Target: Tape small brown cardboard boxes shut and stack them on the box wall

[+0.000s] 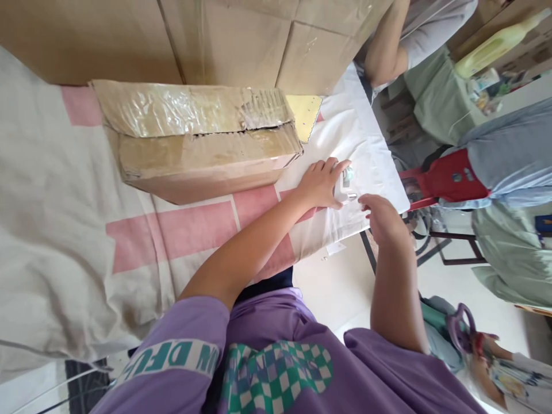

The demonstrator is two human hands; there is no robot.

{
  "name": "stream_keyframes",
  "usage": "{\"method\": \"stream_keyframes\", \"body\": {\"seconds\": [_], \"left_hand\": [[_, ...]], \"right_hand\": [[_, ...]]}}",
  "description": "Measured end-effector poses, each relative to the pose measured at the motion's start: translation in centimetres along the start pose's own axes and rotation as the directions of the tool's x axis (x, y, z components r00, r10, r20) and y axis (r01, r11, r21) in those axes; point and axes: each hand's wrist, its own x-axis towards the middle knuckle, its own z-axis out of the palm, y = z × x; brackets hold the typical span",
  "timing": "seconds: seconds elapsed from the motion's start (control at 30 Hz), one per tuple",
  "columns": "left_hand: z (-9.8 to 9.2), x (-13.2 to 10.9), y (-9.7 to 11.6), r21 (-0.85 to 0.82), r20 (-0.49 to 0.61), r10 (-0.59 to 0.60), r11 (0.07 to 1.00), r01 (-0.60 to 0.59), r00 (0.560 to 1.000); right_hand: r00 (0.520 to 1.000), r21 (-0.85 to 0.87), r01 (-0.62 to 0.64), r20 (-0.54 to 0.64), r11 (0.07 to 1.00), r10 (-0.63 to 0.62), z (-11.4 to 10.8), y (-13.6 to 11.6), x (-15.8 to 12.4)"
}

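Observation:
My left hand rests on the cloth-covered table and its fingers are closed on a small white device near the table's corner. My right hand hovers just beside that device with its fingers curled, touching or nearly touching its lower edge; what it holds, if anything, I cannot make out. Both arms come out of purple sleeves at the bottom of the view.
A taped cardboard box lies on the table next to my left forearm, with bigger cardboard boxes behind it. Another person's arm shows at the top right. A red stool, a yellow bottle and bags stand beyond the table edge.

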Motion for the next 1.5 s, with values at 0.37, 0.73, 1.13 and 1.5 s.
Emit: {"method": "stream_keyframes", "body": {"seconds": [0.37,0.73,1.13,1.5], "left_hand": [[-0.1,-0.1,0.1,-0.004,-0.004,-0.007,1.000,0.007,1.000],[0.0,-0.1,0.1,-0.043,0.048,-0.014,0.999,0.016,0.999],[0.1,0.0,0.2,-0.041,0.053,-0.027,0.999,0.030,0.998],[0.0,-0.1,0.3,-0.045,0.046,-0.026,0.999,0.028,0.999]], "right_hand": [[0.974,0.172,-0.130,0.206,0.976,0.093,1.3,-0.6,-2.0],[0.988,0.161,-0.102,0.129,0.982,0.081,0.1,-2.7,-2.6],[0.964,0.128,-0.161,0.235,0.979,0.128,0.5,-1.0,-2.0],[0.935,0.110,-0.188,0.325,0.976,0.143,1.0,-0.6,-0.8]]}}
